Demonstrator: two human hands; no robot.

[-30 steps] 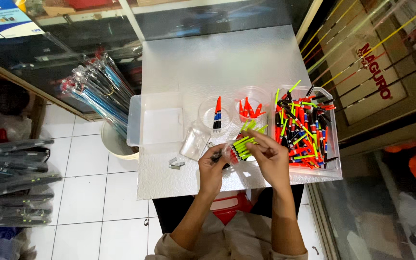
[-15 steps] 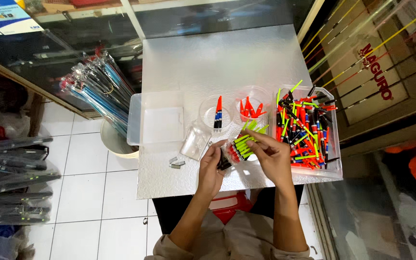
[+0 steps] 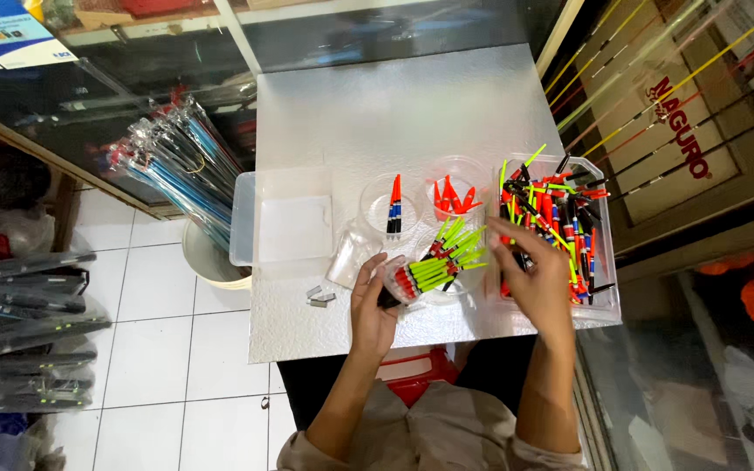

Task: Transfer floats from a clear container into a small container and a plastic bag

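The left hand pinches a bundle of fishing floats in its fingers. The right hand has let go since before; its fingers spread over the float tray. Two round cups sit just past the fingers on the counter.

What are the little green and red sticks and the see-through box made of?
The sticks in the left hand, a bunch of floats, look like painted plastic or foam: bright, matte colours. The see-through box looks like clear hard plastic, shiny at its rim.
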